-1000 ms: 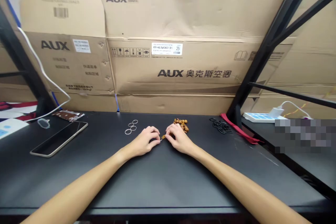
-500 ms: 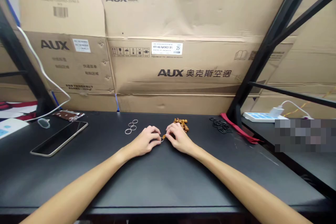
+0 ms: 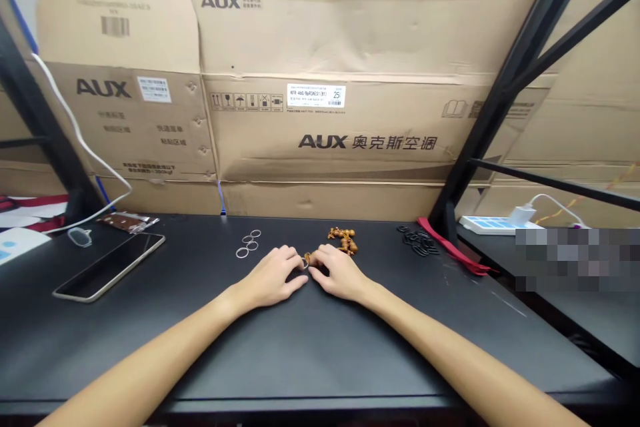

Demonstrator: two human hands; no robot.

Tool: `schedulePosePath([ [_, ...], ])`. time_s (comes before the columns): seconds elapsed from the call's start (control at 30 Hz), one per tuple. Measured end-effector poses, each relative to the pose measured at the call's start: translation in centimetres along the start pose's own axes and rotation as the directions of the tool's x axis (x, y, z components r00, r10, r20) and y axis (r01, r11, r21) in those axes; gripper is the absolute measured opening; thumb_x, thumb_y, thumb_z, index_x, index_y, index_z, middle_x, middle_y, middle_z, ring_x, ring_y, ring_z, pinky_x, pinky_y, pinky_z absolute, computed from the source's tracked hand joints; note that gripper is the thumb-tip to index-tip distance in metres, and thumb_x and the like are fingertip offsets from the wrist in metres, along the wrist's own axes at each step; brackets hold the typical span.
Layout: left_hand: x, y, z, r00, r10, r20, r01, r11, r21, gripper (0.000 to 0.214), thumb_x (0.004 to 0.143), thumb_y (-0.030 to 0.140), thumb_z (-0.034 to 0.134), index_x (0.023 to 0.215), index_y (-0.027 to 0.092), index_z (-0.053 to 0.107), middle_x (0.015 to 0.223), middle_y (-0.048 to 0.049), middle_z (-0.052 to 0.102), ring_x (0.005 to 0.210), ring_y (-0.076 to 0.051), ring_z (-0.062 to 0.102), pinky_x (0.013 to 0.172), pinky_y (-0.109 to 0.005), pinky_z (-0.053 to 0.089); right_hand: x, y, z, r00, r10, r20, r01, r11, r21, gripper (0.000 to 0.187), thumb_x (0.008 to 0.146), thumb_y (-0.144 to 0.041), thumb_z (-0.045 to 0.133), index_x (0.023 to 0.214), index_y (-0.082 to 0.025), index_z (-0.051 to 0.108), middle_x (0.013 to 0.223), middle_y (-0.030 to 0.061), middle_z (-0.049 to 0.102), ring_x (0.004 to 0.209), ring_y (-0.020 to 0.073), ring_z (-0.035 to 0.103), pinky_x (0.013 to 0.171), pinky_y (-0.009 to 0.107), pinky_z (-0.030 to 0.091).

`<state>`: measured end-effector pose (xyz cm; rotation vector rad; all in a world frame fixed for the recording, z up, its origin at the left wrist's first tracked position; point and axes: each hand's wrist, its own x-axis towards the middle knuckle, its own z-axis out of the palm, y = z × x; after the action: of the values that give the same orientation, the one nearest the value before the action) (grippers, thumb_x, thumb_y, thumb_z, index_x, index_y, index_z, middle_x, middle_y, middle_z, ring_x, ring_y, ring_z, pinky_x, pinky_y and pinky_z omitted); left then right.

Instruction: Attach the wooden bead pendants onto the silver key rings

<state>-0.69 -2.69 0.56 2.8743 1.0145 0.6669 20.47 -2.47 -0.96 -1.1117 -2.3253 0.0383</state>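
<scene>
Side by side on the black table, both of my hands are bent around a small metal ring (image 3: pixel 305 264) with a brown beaded pendant (image 3: pixel 308 257) at it. My left hand (image 3: pixel 275 277) has its fingertips on the ring's left side, its thumb a little apart below. On the other side, my right hand (image 3: pixel 337 271) has curled fingers at the pendant, partly covering it. Whether the pendant's cord runs through the ring is too small to tell. A pile of brown wooden pendants (image 3: pixel 345 240) lies just behind my right hand. Several loose metal rings (image 3: pixel 243 253) lie beyond my left hand.
A phone (image 3: pixel 110 268) and a brown packet (image 3: pixel 129 221) lie at the left. Black rings (image 3: pixel 420 240) sit at the right beside a red strap (image 3: pixel 457 250). Cardboard boxes (image 3: pixel 320 197) stand along the back, and a black metal frame (image 3: pixel 475 147) rises at the right.
My thumbs have moved down from the ring and pendant, and the fingers have shifted slightly closer together. More of the pendant pile shows. The view has moved slightly.
</scene>
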Motion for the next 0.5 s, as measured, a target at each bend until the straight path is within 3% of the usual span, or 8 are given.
schedulePosePath([
  [0.17, -0.1, -2.0, 0.9, 0.986, -0.164, -0.019, 0.164, 0.986, 0.035, 0.04, 0.091, 0.045, 0.044, 0.119, 0.018, 0.055, 0.129, -0.0119, 0.054, 0.121, -0.026, 0.048, 0.101, -0.042, 0.037, 0.1, 0.9, 0.5, 0.996, 0.062, 0.06, -0.062, 0.998, 0.001, 0.038, 0.088, -0.039, 0.052, 0.118, -0.017, 0.058, 0.131, 0.0154, 0.053, 0.122, 0.0286, 0.048, 0.102, 0.048, 0.038],
  [0.5, -0.2, -2.4, 1.0, 0.984, -0.177, 0.003, 0.176, 0.983, 0.055, 0.044, 0.092, 0.045, 0.042, 0.122, 0.017, 0.056, 0.132, -0.0131, 0.053, 0.124, -0.026, 0.047, 0.104, -0.042, 0.037, 0.0, 1.3, 0.6, 0.985, 0.098, 0.143, -0.101, 0.995, 0.016, 0.05, 0.09, -0.045, 0.047, 0.129, -0.014, 0.053, 0.141, 0.0153, 0.043, 0.132, 0.0281, 0.039, 0.11, 0.047, 0.031],
])
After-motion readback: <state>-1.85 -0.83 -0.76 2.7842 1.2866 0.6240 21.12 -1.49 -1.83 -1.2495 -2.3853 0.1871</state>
